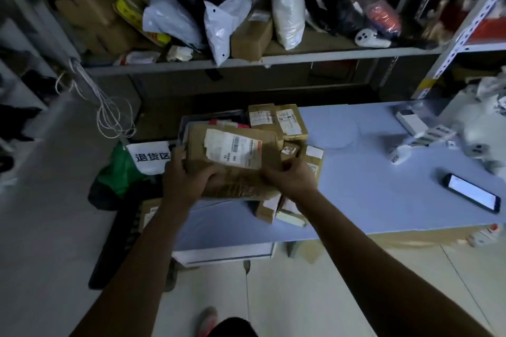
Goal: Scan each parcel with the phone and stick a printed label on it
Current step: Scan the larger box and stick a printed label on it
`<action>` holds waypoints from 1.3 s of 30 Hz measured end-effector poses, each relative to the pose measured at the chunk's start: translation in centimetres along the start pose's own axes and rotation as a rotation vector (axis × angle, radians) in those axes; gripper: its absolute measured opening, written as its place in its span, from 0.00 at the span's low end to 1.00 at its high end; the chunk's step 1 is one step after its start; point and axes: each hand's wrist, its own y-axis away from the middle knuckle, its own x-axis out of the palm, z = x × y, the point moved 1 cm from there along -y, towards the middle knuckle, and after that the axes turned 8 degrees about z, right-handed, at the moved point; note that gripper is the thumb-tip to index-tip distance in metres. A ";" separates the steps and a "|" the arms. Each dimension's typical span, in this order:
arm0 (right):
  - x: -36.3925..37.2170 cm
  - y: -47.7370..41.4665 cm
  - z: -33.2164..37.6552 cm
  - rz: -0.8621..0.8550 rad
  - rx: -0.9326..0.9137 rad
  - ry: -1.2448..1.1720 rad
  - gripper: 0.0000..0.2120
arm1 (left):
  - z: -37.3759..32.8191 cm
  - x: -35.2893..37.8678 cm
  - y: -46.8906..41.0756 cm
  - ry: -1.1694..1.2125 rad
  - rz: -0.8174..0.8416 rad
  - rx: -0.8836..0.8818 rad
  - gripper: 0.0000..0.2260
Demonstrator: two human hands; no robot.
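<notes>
Cardboard parcel (235, 156), label up, spans between our hands: left hand (189, 178) grips its near-left edge, right hand (290, 178) grips its near-right corner. The phone (472, 195) lies screen-up well to the right of our right hand, the nearer one, we judge, to fetch it.

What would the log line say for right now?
stage: parcel in hand | left hand: grips cardboard parcel | right hand: grips cardboard parcel | phone: lying on table, screen lit, untouched
</notes>
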 end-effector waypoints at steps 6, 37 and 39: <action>-12.5 1.5 -5.0 -0.091 -0.036 -0.049 0.22 | -6.1 11.6 1.7 -0.009 0.093 0.076 0.30; -40.1 -17.3 -40.7 -0.077 0.108 0.275 0.25 | 4.3 55.4 -3.3 -0.309 0.128 -0.374 0.36; -41.9 -18.1 -42.1 -0.033 0.101 0.398 0.34 | 3.9 55.8 -2.4 -0.336 0.067 -0.445 0.38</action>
